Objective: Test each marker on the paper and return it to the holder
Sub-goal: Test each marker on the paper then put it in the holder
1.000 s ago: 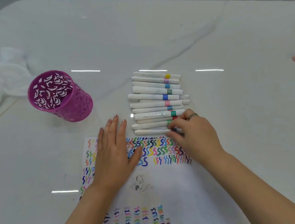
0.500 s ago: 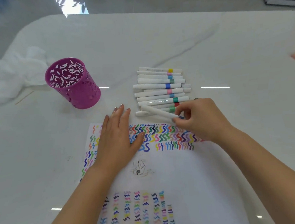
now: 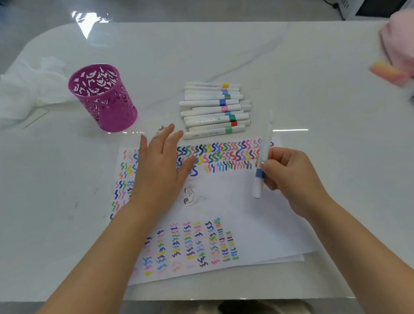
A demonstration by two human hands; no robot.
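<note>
So our right hand (image 3: pixel 292 175) has its fingers curled round a white marker with a blue band (image 3: pixel 265 149), tilted over the right side of the white squiggle-covered paper sheet (image 3: pixel 256 227) mid-frame. Our left hand (image 3: pixel 160 170) lies flat on the sheet with relaxed fingers, holding nothing. The cap looks on, so we'd pull it, aim for the bare patch and keep the paper pinned. The purple cut-out holder (image 3: pixel 113 114) waits upper left.

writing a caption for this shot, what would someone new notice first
The paper in the middle of the white table, crowded with rows of coloured squiggles, pulls the eye first. Just beyond it lies a neat row of white markers with coloured bands, and a bright magenta holder stands to their left. The right hand grips a blue-banded marker over the paper's right side, while the left hand is spread open over its left.
</note>
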